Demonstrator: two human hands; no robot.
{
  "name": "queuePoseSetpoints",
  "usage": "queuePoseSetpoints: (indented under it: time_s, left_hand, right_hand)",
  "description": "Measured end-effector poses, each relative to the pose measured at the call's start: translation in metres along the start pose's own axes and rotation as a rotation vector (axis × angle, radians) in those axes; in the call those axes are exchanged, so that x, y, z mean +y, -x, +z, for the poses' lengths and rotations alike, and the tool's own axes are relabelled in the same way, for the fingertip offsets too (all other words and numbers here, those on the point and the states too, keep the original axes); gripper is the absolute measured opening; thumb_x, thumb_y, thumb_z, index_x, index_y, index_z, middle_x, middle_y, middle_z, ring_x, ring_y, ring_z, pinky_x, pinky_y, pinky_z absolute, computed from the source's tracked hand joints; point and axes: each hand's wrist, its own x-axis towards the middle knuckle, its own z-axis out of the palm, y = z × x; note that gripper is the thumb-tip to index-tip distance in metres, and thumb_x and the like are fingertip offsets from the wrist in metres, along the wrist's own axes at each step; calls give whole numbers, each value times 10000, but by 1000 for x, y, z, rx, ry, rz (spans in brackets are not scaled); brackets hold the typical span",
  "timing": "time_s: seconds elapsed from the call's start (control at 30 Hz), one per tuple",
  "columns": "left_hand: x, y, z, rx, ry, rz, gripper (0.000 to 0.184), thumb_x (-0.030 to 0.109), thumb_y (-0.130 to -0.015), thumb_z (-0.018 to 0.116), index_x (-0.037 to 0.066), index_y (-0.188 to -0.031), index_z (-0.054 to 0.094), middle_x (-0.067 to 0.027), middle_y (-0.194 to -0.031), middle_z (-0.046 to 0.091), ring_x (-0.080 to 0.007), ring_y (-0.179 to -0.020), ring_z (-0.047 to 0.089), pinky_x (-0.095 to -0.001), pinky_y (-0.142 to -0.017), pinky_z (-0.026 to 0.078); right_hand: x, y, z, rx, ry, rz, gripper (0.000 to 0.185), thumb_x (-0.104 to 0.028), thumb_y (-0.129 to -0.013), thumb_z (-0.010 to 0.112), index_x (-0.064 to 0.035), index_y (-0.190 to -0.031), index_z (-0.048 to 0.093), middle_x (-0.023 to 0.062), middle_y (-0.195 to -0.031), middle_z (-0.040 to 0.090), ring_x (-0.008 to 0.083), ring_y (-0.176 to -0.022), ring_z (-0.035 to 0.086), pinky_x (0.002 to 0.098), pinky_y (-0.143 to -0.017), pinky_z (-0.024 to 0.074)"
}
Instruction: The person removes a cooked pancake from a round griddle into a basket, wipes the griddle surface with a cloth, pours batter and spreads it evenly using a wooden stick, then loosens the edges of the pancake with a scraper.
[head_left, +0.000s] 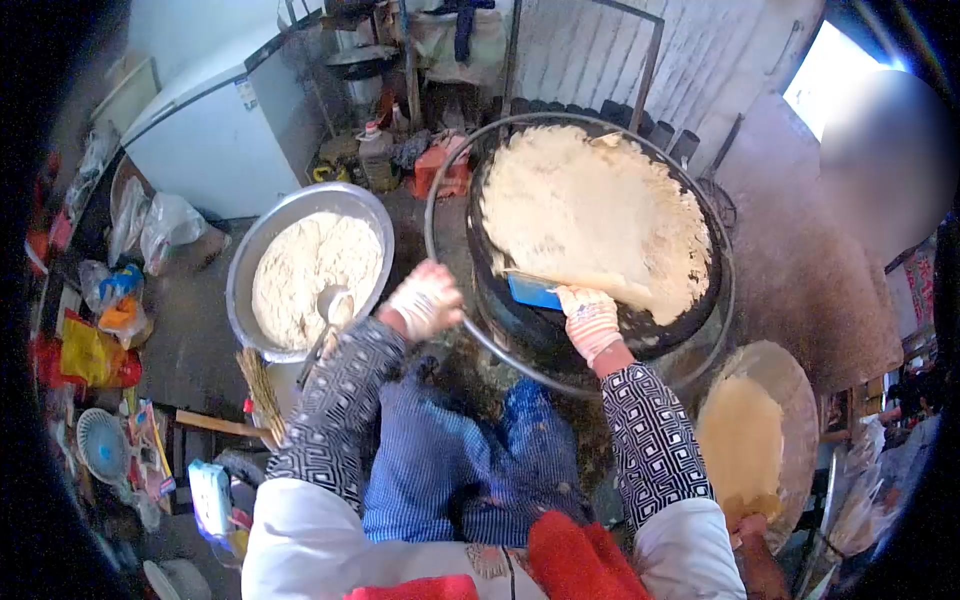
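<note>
My right hand (590,320), in a striped knit glove, is closed on a blue scraper (536,291). The scraper lies against the near edge of a thin, pale batter sheet (590,215), ragged at its border, on a round black griddle (478,235). Beside the near left part of the metal hoop (430,225) around the griddle is my left hand (428,300), gloved and curled like a fist. Nothing shows in it, though it is slightly blurred. To its left stands a metal basin (237,290) of thick batter (310,265), with a ladle (335,304) resting in it.
At lower right another person's hand (752,526) touches a flat pancake (742,440) on a round board (797,430). A white chest freezer (205,140), plastic bags (170,230) and a straw brush (262,395) are at left. A brown board (800,270) stands right of the griddle.
</note>
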Motion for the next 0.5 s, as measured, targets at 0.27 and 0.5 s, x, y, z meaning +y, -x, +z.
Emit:
queuePoseSetpoints:
  time_s: [0.27, 0.5]
  left_hand:
    - [256, -51, -18, -110, 526, -74, 133, 153, -694, 629, 103, -794, 701, -100, -790, 649, -281, -830, 649, -429, -732, 510]
    - [169, -6, -33, 104, 793, 11, 352, 264, -779, 661, 52, -1052, 599, -140, -1049, 597, -333, -1046, 564, -493, -929, 434]
  right_hand:
    - [-21, -62, 11, 112, 49, -18, 349, -189, -877, 512, -56, -1196, 562, 105, -1110, 650, 246, -1011, 644, 406, -847, 504]
    - [-15, -89, 19, -13, 11, 44, 343, -149, -835, 535, -85, -1168, 590, 85, -1110, 661, 234, -1006, 652, 392, -856, 502]
